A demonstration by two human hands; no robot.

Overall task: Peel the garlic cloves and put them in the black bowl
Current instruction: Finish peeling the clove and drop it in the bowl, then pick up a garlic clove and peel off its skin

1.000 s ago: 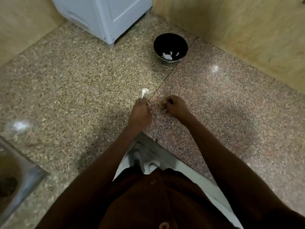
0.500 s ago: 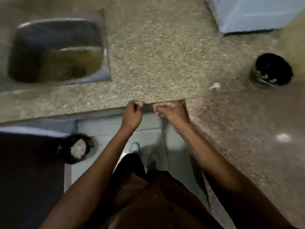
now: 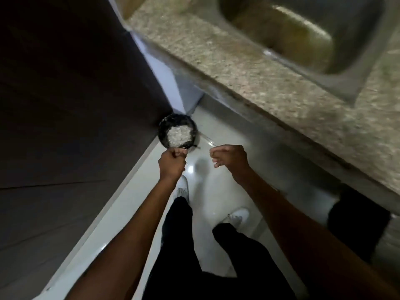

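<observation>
I am looking down at the floor beside the counter. My left hand (image 3: 172,163) is curled into a fist just in front of a round black container (image 3: 162,133) that stands on the floor and holds pale scraps (image 3: 179,133). My right hand (image 3: 229,158) hovers to its right over the white floor, fingers curled, thumb against forefinger. No garlic shows in either hand; anything inside the fingers is hidden. The black bowl and the loose garlic cloves are out of view.
The speckled stone counter (image 3: 249,68) runs along the right, with a steel sink (image 3: 337,83) set in it. A dark wall or cabinet (image 3: 75,94) fills the left. My legs and white shoes (image 3: 238,216) stand on the narrow strip of white floor (image 3: 216,191) between.
My view has swung left and down, from the counter with the black bowl to the floor. Both hands have left the counter edge, moved apart, and now hang by the floor container.
</observation>
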